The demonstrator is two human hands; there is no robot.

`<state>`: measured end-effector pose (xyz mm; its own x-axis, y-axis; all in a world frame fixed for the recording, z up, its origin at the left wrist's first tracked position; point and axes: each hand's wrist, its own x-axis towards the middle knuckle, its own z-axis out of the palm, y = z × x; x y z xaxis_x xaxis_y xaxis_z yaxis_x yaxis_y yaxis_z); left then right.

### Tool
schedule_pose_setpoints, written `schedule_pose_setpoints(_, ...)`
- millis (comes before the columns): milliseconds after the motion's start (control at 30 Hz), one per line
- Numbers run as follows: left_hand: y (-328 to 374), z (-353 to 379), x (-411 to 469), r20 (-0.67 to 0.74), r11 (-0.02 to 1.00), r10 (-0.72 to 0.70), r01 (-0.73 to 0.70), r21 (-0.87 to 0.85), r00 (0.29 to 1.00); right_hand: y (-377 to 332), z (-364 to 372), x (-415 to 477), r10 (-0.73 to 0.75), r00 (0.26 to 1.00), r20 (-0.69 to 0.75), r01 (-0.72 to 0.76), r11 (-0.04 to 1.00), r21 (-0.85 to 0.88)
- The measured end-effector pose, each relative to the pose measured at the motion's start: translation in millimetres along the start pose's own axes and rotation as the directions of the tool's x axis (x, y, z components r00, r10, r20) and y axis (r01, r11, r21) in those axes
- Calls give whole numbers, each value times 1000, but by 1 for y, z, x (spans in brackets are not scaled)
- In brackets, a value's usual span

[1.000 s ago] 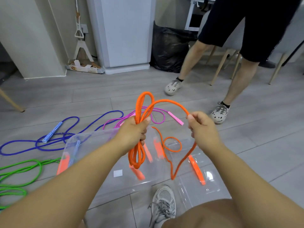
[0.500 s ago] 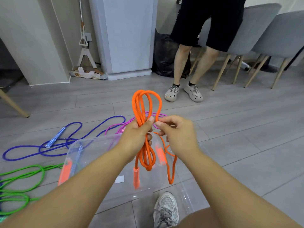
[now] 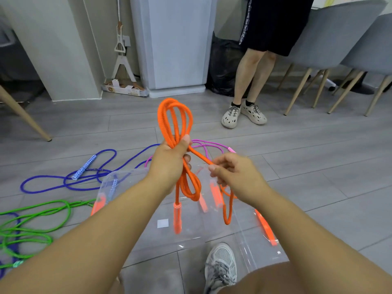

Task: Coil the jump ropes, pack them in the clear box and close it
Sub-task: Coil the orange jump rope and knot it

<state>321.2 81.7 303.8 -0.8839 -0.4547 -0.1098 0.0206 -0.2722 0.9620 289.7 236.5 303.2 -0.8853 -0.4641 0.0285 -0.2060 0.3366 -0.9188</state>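
My left hand [image 3: 169, 164] grips a bundle of orange jump rope [image 3: 175, 117] loops, which stick up above the fist and hang below it with an orange handle [image 3: 177, 219] dangling. My right hand [image 3: 231, 175] pinches a strand of the same rope just right of the bundle; the slack drops in a loop under that hand. The clear box [image 3: 191, 232] lies on the floor beneath both hands, with its lid [image 3: 261, 247] lying to the right. A blue rope [image 3: 84, 166], a green rope [image 3: 42, 219] and a pink rope [image 3: 212, 145] lie loose on the floor.
A person's legs [image 3: 252, 81] stand at the back right beside grey chairs [image 3: 339, 39]. A white cabinet [image 3: 176, 43] and a black bag [image 3: 224, 66] line the far wall. My own shoe [image 3: 220, 264] rests by the box's near edge. A wooden chair leg [image 3: 23, 115] slants at left.
My right hand drew a strand out to the right of the bundle after bringing it to my left hand. The standing person stepped back toward the chairs.
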Motion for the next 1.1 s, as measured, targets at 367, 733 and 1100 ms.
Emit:
schedule_pose_setpoints(367,26,-45,23,-160,985,-2,-26,-171,987,57,-47,-3,209,978,-5,-187,862,-471)
schedule_pose_setpoints(733,11,-41,18,-74,990,96,-88,110,993,2,-5,-1,60,995,77,-55,996,-73)
schedule_pose_setpoints(1100,6,-45,7,166,915,82,-141,379,983,-43,4,-13,0,957,291,19,998,-65)
